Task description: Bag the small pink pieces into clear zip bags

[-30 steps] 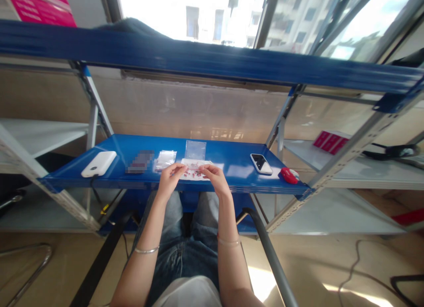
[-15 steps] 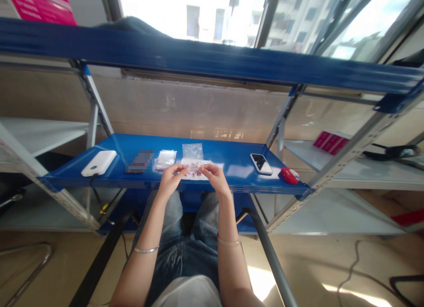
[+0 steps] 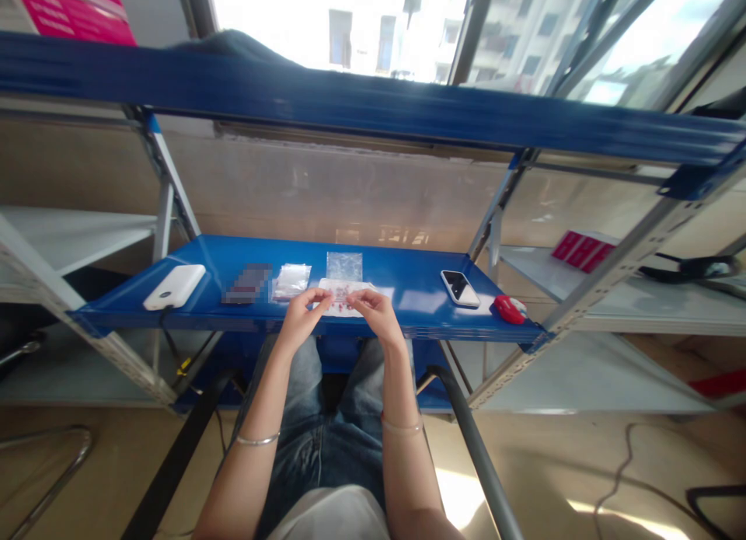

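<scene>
Plastic of a small clear bag [image 3: 339, 294] was pinched between both hands at the near edge of the blue shelf [image 3: 408, 280], above a white sheet [image 3: 343, 299] dotted with tiny red pieces. The left hand [image 3: 300, 316] had its fingers [image 3: 318, 295] closed on the bag's left end; the right hand [image 3: 378, 315] gripped the right end. Just beyond lay another clear bag [image 3: 343, 265], and to the left a stack of bags [image 3: 291, 280]. Farther left sat a white power bank [image 3: 174, 287]. To the right lay a phone [image 3: 459, 287] and, near the shelf's right corner, a red object [image 3: 509, 308].
</scene>
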Action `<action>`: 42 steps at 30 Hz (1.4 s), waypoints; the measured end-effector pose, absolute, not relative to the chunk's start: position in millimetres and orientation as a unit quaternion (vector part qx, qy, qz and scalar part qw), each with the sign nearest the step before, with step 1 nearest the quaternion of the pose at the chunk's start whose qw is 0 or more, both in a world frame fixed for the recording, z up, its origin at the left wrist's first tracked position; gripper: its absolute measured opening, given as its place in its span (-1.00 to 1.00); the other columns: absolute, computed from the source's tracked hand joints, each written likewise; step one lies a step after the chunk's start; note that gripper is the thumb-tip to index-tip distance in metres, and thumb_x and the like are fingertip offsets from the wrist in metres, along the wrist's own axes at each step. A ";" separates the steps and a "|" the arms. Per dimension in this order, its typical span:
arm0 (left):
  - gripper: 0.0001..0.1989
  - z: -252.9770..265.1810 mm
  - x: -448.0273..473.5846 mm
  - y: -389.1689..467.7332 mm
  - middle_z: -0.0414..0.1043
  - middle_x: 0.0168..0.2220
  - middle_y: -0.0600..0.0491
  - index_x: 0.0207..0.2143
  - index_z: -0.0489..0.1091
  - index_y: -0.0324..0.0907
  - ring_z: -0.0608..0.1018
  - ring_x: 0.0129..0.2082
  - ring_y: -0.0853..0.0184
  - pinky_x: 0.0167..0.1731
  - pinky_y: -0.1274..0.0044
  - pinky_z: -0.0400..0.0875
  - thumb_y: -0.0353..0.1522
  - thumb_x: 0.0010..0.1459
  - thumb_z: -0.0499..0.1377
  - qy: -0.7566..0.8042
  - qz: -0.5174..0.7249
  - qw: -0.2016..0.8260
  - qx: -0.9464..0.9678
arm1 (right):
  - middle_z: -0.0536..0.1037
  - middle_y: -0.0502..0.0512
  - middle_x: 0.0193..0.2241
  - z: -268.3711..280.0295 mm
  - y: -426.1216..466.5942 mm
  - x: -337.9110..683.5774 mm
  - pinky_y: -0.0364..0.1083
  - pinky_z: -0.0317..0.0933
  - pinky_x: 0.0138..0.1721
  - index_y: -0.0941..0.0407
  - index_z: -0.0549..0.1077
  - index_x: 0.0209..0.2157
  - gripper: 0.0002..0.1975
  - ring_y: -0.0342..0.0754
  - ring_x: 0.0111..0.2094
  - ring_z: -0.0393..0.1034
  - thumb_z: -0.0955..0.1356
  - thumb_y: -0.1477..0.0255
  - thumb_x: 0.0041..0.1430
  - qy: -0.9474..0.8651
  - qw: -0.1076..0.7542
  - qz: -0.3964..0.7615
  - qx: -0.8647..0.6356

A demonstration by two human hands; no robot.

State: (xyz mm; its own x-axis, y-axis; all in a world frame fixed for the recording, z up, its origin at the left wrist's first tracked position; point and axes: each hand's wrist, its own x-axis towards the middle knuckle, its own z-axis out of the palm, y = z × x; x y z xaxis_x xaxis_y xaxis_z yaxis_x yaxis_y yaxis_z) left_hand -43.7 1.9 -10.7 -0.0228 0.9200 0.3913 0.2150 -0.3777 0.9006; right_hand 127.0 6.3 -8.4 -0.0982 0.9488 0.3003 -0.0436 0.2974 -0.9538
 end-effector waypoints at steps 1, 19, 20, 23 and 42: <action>-0.71 -10.9 -42.9 1.9 0.55 -0.31 -0.01 -0.37 0.46 -0.20 0.55 -0.25 0.23 -0.19 0.47 0.40 -0.16 -0.02 0.25 0.452 0.546 0.326 0.626 | 0.53 0.04 -0.50 -9.2 7.0 126.9 -0.10 0.21 -0.26 0.15 0.50 -0.46 -0.70 -0.08 -0.39 0.39 0.45 0.18 -0.10 -0.587 0.551 0.454 -0.382; -0.77 -9.7 -39.6 -1.1 0.55 -0.34 -0.02 -0.40 0.47 -0.19 0.55 -0.24 0.20 -0.13 0.41 0.38 -0.21 0.02 0.21 0.454 0.542 0.290 0.644 | 0.53 0.07 -0.46 -9.2 6.2 123.4 -0.14 0.18 -0.42 0.17 0.52 -0.40 -0.67 -0.12 -0.46 0.34 0.43 0.17 -0.09 -0.618 0.517 0.443 -0.393; -0.77 -9.5 -39.1 -1.4 0.55 -0.34 -0.02 -0.40 0.47 -0.19 0.55 -0.24 0.20 -0.13 0.41 0.38 -0.20 0.02 0.21 0.454 0.542 0.290 0.645 | 0.52 0.06 -0.47 -8.8 6.0 123.4 -0.15 0.17 -0.43 0.18 0.52 -0.40 -0.66 -0.14 -0.47 0.33 0.43 0.18 -0.09 -0.620 0.516 0.443 -0.391; -0.76 -9.6 -38.0 -1.7 0.55 -0.33 -0.02 -0.39 0.48 -0.19 0.55 -0.24 0.21 -0.12 0.41 0.38 -0.19 0.01 0.22 0.455 0.542 0.293 0.643 | 0.51 0.05 -0.49 -8.4 5.9 124.0 -0.16 0.15 -0.46 0.19 0.52 -0.40 -0.67 -0.16 -0.50 0.29 0.42 0.19 -0.08 -0.623 0.518 0.439 -0.389; -0.78 -0.5 -50.4 -6.4 0.56 -0.43 0.03 -0.48 0.50 -0.18 0.56 -0.32 0.21 -0.20 0.44 0.41 -0.20 -0.05 0.27 0.460 0.558 0.289 0.627 | 0.57 0.08 -0.44 -8.4 5.4 107.2 -0.13 0.23 -0.37 0.14 0.55 -0.45 -0.78 -0.05 -0.38 0.42 0.45 0.28 -0.11 -0.594 0.553 0.455 -0.367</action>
State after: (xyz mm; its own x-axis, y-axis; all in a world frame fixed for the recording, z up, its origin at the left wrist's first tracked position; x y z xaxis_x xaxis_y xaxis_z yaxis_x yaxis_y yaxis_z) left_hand -50.4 -6.4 -0.5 -0.0460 0.9001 0.4332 0.2543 -0.4089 0.8764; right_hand 107.2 5.4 -8.4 -0.1195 0.9388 0.3232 -0.0676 0.3171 -0.9460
